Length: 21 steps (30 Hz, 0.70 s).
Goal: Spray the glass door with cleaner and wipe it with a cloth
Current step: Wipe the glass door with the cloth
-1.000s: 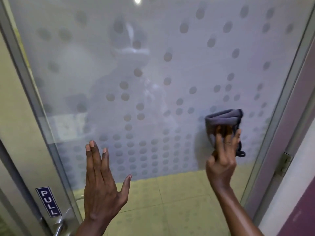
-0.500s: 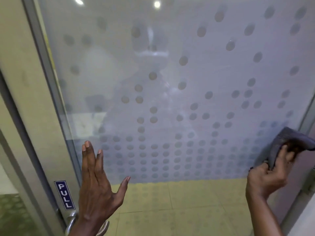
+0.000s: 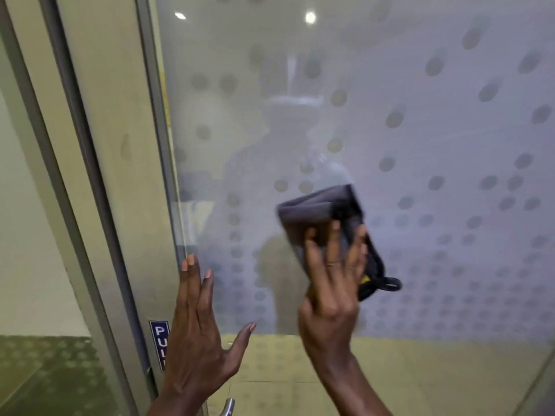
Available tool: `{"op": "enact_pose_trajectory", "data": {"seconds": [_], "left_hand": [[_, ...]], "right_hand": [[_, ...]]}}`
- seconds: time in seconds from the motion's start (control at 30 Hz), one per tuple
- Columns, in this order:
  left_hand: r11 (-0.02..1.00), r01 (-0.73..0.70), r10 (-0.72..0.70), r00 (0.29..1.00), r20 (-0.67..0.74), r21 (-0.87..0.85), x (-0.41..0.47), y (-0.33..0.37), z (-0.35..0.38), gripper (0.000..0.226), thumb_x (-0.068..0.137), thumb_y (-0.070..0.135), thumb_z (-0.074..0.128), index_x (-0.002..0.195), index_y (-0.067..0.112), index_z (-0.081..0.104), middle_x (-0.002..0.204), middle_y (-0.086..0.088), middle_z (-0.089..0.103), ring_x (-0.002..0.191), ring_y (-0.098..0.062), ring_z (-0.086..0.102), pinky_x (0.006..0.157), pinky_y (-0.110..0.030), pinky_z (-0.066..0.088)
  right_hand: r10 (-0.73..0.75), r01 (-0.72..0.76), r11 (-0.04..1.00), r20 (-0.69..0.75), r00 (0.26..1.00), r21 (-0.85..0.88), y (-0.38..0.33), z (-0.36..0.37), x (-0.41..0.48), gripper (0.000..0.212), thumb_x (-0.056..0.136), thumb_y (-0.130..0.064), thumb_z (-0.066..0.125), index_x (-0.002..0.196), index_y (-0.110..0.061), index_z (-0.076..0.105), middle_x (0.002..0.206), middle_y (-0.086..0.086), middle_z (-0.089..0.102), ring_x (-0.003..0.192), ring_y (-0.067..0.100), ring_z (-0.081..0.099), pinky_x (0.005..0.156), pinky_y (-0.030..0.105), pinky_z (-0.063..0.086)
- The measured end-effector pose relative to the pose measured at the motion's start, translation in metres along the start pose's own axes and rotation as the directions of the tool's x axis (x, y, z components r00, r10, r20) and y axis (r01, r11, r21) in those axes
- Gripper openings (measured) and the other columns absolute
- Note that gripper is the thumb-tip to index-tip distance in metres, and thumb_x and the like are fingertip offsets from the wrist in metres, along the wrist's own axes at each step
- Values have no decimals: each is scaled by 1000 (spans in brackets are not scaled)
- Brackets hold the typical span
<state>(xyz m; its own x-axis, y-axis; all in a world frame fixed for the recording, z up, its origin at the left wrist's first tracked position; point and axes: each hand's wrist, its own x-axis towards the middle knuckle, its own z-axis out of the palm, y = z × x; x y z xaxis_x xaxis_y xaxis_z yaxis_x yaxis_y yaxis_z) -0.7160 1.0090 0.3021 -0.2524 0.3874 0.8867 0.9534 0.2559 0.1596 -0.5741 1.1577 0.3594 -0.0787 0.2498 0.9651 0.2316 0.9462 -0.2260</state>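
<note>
The right hand [image 3: 330, 295] lies with spread, nearly straight fingers on a folded grey cloth [image 3: 312, 208] and presses it against the frosted, dotted glass door [image 3: 420, 145], near the middle of the pane; its thumb is hidden. The left hand [image 3: 198, 334] is flat on the glass at the left edge, fingers straight and together, thumb spread to the right. It partly covers a blue PULL sticker [image 3: 157, 337] on the metal door frame [image 3: 120, 175], above the door handle [image 3: 228, 406].

Folded grey cloth [image 3: 312, 210] flat against frosted, dotted glass door [image 3: 420, 145]
</note>
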Motion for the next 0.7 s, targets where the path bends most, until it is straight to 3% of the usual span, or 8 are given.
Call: {"op": "enact_pose_trajectory", "data": {"seconds": [0.13, 0.23, 0.37, 0.43, 0.5, 0.7], "left_hand": [[998, 5, -5, 1000, 1, -66, -1, -5, -2, 110, 88, 51, 77, 166, -6, 24, 182, -28, 13, 171, -47, 13, 140, -48, 19], [997, -19, 19, 1000, 4, -70, -3, -10, -3, 113, 86, 44, 85, 166, -6, 23, 183, -28, 12, 172, -46, 13, 141, -43, 18], [997, -36, 37, 999, 11, -65, -5, -16, -2, 116, 79, 37, 93, 163, -8, 26, 182, -30, 13, 171, -47, 14, 140, -45, 20], [996, -30, 31, 999, 9, -84, -7, -17, -3, 108, 86, 43, 84, 163, -8, 27, 182, -28, 12, 171, -46, 14, 141, -41, 18], [995, -17, 19, 1000, 17, -103, -7, -18, -3, 107, 88, 48, 79, 165, -6, 27, 183, -26, 12, 172, -44, 13, 141, -38, 18], [996, 14, -8, 998, 63, -92, -9, -23, -3, 129, 69, 24, 104, 166, -5, 26, 184, -24, 9, 173, -39, 8, 140, -40, 18]], "right_hand": [[-57, 63, 997, 123, 991, -38, -44, 24, 0, 89, 74, 23, 38, 156, -9, 54, 170, 17, 39, 162, 54, 19, 128, 71, 24], [-120, 135, 989, 187, 975, -67, -47, 28, -17, 75, 92, 16, 30, 159, -11, 49, 171, 13, 38, 162, 52, 20, 129, 69, 25], [-183, 234, 962, 306, 934, -139, -40, 30, -58, 69, 98, 10, 36, 161, -16, 48, 173, 9, 38, 159, 54, 28, 128, 67, 29], [-167, 224, 962, 307, 937, -158, -37, 31, -77, 53, 114, -4, 27, 158, -17, 52, 170, 9, 42, 156, 55, 34, 127, 66, 32], [-127, 187, 964, 296, 947, -186, -32, 33, -93, 49, 116, -8, 29, 157, -19, 54, 168, 9, 45, 156, 54, 35, 126, 65, 33], [-51, 147, 952, 332, 942, -269, -27, 21, -131, 57, 114, -1, 21, 152, -19, 59, 164, 8, 51, 154, 51, 40, 118, 63, 41]]}}
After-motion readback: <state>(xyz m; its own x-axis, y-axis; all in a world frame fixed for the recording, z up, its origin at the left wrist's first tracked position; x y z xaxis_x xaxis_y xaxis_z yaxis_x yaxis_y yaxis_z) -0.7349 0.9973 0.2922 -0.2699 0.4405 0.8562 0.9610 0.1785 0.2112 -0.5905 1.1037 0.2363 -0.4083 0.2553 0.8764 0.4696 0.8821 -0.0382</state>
